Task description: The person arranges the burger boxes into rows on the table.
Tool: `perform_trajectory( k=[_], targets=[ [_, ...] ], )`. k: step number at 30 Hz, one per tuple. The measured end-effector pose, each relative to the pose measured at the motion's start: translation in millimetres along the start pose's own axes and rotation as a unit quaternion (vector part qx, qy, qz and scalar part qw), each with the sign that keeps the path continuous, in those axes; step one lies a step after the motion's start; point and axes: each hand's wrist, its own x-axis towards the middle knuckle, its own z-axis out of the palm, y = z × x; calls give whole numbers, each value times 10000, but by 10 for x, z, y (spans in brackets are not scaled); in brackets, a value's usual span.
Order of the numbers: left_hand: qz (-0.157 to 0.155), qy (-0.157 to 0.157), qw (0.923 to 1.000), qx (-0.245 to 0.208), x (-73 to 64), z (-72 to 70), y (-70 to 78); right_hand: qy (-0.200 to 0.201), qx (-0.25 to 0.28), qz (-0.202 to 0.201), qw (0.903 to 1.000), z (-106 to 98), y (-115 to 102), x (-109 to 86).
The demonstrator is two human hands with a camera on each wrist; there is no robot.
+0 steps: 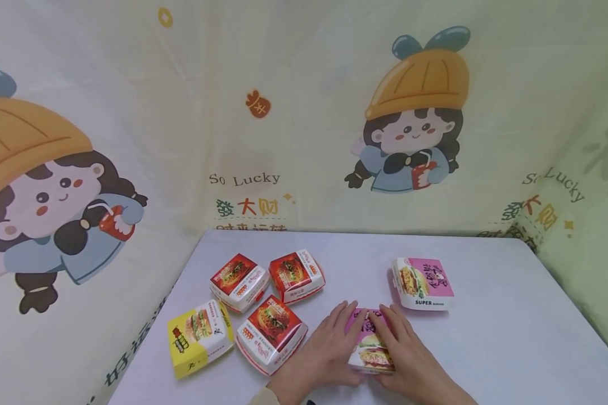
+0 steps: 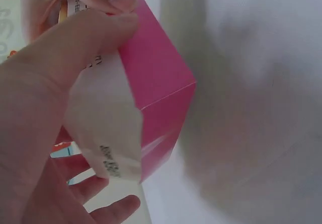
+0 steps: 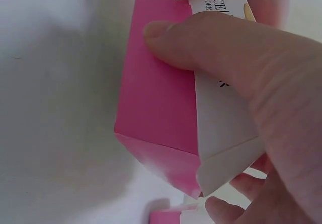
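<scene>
A pink and white burger box (image 1: 368, 344) is gripped from both sides at the table's near edge. My left hand (image 1: 326, 351) holds its left side, with the thumb on the near wall and fingers over the top. From the right my right hand (image 1: 412, 354) holds it the same way. In the left wrist view the pink lower wall (image 2: 156, 58) of the box shows beside the left thumb. The right wrist view has the right thumb pressing on the pink lower part (image 3: 153, 98), below the white lid. Fingers hide part of the lid.
A second pink burger box (image 1: 425, 287) stands farther back on the right of the white table (image 1: 506, 315). To the left are three red burger boxes (image 1: 240, 281) (image 1: 296, 275) (image 1: 272, 333) and a yellow burger box (image 1: 199, 337). A printed curtain (image 1: 314, 140) hangs behind the table.
</scene>
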Motion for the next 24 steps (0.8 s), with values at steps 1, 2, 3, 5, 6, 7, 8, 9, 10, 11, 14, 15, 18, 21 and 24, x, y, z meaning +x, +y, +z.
perform_trajectory(
  k=[1,2,3,5,6,7,8,9,10,11,14,15,18,21,24],
  targets=[
    [-8,-22,10000,-37,2,-3,-2,-69,63,50,9999,-1,3,-2],
    [-19,-30,10000,-59,5,-5,-4,-127,76,111,9998,-2,5,-4],
    [-24,-37,10000,-62,9,-7,-5,-163,43,147,9997,0,7,-5],
    [-33,-35,10000,-68,15,-11,-3,-137,43,171,9997,10,14,-10],
    [-35,-27,10000,-80,17,-12,-1,-64,-7,120,9999,17,18,-13],
    [-35,-16,10000,-82,20,-12,2,59,-80,14,9999,25,24,-17],
    [-32,-6,10000,-84,22,-11,5,183,-135,-98,9997,32,29,-21],
    [-26,6,10000,-80,24,-11,9,302,-179,-208,9992,40,35,-26],
    [-26,22,10000,-81,24,-8,12,391,-173,-302,9986,46,39,-32],
    [-30,28,10000,-76,23,-6,15,467,-209,-389,9979,50,42,-37],
    [-48,-10,9999,-123,22,0,21,483,-138,-449,9977,54,45,-52],
    [-56,-25,9999,-128,20,2,22,449,-88,-425,9980,54,46,-58],
    [-66,-46,9999,-150,16,9,24,401,-7,-427,9983,55,51,-70],
    [-50,-9,9999,-127,17,20,27,462,-17,-528,9975,61,61,-80],
    [-39,19,9999,-129,21,39,27,490,-47,-555,9972,78,64,-77]
  ],
)
